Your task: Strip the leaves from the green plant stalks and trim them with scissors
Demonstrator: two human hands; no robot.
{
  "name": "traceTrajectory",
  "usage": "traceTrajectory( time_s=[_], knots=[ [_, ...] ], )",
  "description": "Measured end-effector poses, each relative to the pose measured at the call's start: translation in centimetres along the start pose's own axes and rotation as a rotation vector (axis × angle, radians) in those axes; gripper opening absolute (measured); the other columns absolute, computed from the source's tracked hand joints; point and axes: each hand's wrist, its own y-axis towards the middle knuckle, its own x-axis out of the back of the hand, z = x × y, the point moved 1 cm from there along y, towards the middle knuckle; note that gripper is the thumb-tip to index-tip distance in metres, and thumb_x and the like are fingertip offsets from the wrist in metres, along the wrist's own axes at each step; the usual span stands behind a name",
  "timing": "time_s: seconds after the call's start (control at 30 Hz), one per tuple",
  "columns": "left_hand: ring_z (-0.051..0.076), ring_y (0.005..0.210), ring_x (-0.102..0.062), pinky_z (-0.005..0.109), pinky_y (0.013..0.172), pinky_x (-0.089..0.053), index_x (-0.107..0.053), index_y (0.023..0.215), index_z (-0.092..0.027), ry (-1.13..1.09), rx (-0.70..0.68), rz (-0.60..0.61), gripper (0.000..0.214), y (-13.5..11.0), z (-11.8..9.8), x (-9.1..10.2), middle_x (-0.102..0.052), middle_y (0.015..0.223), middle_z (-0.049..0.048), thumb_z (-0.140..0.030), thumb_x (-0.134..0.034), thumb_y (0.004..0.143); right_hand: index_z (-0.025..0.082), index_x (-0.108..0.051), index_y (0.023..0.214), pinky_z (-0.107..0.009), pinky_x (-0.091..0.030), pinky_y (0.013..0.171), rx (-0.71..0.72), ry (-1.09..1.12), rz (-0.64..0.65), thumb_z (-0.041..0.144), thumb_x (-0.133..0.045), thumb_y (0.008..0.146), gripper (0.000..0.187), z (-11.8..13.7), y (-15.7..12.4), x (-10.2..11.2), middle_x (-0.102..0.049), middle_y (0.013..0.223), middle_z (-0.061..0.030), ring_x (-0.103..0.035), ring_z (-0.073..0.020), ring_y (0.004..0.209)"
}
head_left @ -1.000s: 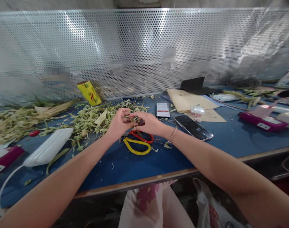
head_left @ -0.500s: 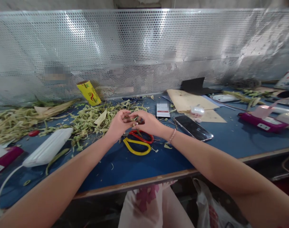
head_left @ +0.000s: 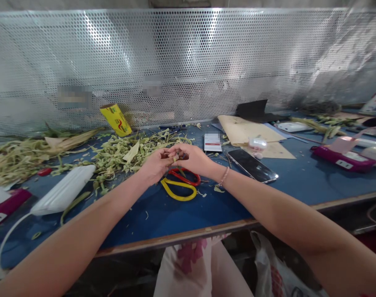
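Note:
My left hand [head_left: 155, 164] and my right hand [head_left: 194, 159] meet above the blue table [head_left: 188, 212], fingers pinched together on a small green plant piece [head_left: 175, 156] held between them. Right under the hands lie scissors [head_left: 180, 185] with one yellow and one red handle. A heap of green stem and husk scraps [head_left: 126, 150] spreads just behind and to the left of my left hand.
A yellow roll [head_left: 115, 120] leans by the perforated metal screen [head_left: 188, 62]. A white box [head_left: 62, 190] lies at left, a dark phone [head_left: 252, 165], a small card [head_left: 212, 142] and brown paper [head_left: 246, 132] at right. A pink device [head_left: 342, 156] sits far right. Plastic bags [head_left: 191, 264] hang below the table edge.
Both hands have closed in tighter on the plant piece and dropped slightly toward the scissors; my left fingers, earlier more raised, are now curled against the right hand.

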Motion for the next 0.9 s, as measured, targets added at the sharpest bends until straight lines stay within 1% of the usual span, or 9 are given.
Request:
traceTrajectory(
  time_s=[0.1, 0.2, 0.3, 0.43, 0.53, 0.63, 0.73, 0.8, 0.9],
  knots=[
    [0.008, 0.066, -0.057, 0.021, 0.059, -0.044, -0.057, 0.086, -0.014, -0.007, -0.011, 0.012, 0.043, 0.1, 0.3, 0.1, -0.061, 0.078, 0.0012, -0.022, -0.080, 0.050, 0.016, -0.059, 0.094, -0.027, -0.049, 0.074, 0.001, 0.031, -0.005, 0.004, -0.058, 0.064, 0.032, 0.0, 0.0, 0.1, -0.063, 0.089, -0.0029, -0.058, -0.0101, 0.077],
    [0.006, 0.060, -0.054, 0.019, 0.053, -0.042, -0.059, 0.086, -0.017, -0.003, -0.013, 0.020, 0.041, 0.2, 0.4, 0.2, -0.061, 0.079, 0.0006, -0.025, -0.079, 0.051, 0.016, -0.058, 0.094, -0.028, -0.049, 0.075, -0.004, 0.040, -0.019, 0.006, -0.059, 0.064, 0.032, -0.1, 0.1, 0.2, -0.063, 0.087, -0.0021, -0.058, -0.0102, 0.076],
    [0.003, 0.055, -0.049, 0.017, 0.049, -0.040, -0.060, 0.080, -0.017, -0.019, -0.010, 0.002, 0.035, 0.3, 0.5, 0.2, -0.061, 0.079, -0.0004, -0.026, -0.079, 0.052, 0.016, -0.057, 0.094, -0.030, -0.050, 0.075, -0.026, 0.059, -0.041, 0.008, -0.061, 0.064, 0.031, -0.3, 0.2, 0.1, -0.063, 0.085, -0.0020, -0.058, -0.0108, 0.076],
    [0.001, 0.050, -0.045, 0.015, 0.047, -0.041, -0.058, 0.069, -0.017, -0.064, 0.009, -0.034, 0.030, 0.4, 0.6, 0.1, -0.057, 0.068, -0.0030, -0.027, -0.080, 0.051, 0.015, -0.055, 0.089, -0.028, -0.049, 0.076, -0.084, 0.137, -0.066, 0.007, -0.062, 0.062, 0.028, -0.3, 0.5, 0.1, -0.061, 0.081, -0.0016, -0.058, -0.0103, 0.076],
    [0.002, 0.050, -0.047, 0.014, 0.049, -0.043, -0.057, 0.064, -0.016, -0.086, 0.012, -0.064, 0.030, 0.5, 0.6, 0.1, -0.055, 0.061, -0.0041, -0.029, -0.080, 0.050, 0.015, -0.053, 0.086, -0.026, -0.050, 0.067, -0.154, 0.193, -0.084, 0.008, -0.063, 0.062, 0.027, -0.2, 0.5, 0.2, -0.059, 0.077, -0.0006, -0.056, -0.0094, 0.069],
    [0.003, 0.051, -0.049, 0.015, 0.053, -0.045, -0.058, 0.063, -0.016, -0.054, -0.002, -0.076, 0.025, 0.5, 0.5, 0.1, -0.055, 0.059, -0.0040, -0.028, -0.078, 0.053, 0.016, -0.051, 0.086, -0.024, -0.050, 0.059, -0.182, 0.230, -0.085, 0.009, -0.062, 0.063, 0.026, -0.2, 0.4, 0.3, -0.058, 0.073, 0.0003, -0.054, -0.0087, 0.063],
    [0.004, 0.054, -0.052, 0.018, 0.057, -0.047, -0.061, 0.064, -0.015, -0.054, -0.028, -0.076, 0.021, 0.4, 0.2, 0.1, -0.058, 0.061, -0.0025, -0.025, -0.077, 0.055, 0.016, -0.051, 0.084, -0.025, -0.050, 0.060, -0.177, 0.257, -0.097, 0.009, -0.063, 0.062, 0.026, -0.5, 0.5, 0.3, -0.057, 0.072, 0.0010, -0.054, -0.0089, 0.063],
    [0.006, 0.057, -0.055, 0.020, 0.061, -0.048, -0.063, 0.063, -0.015, -0.060, -0.043, -0.072, 0.020, 0.2, 0.0, 0.1, -0.061, 0.063, -0.0011, -0.024, -0.078, 0.053, 0.016, -0.051, 0.083, -0.025, -0.051, 0.061, -0.185, 0.297, -0.107, 0.010, -0.064, 0.062, 0.025, -0.7, 0.6, 0.4, -0.057, 0.071, 0.0014, -0.054, -0.0091, 0.063],
    [0.008, 0.062, -0.059, 0.022, 0.067, -0.049, -0.066, 0.065, -0.015, -0.038, -0.070, -0.063, 0.023, -0.1, -0.4, -0.1, -0.065, 0.066, 0.0006, -0.022, -0.080, 0.048, 0.017, -0.050, 0.082, -0.025, -0.050, 0.059, -0.194, 0.369, -0.125, 0.013, -0.063, 0.064, 0.023, -0.9, 0.7, 0.5, -0.055, 0.070, 0.0024, -0.054, -0.0085, 0.060]
  ],
)
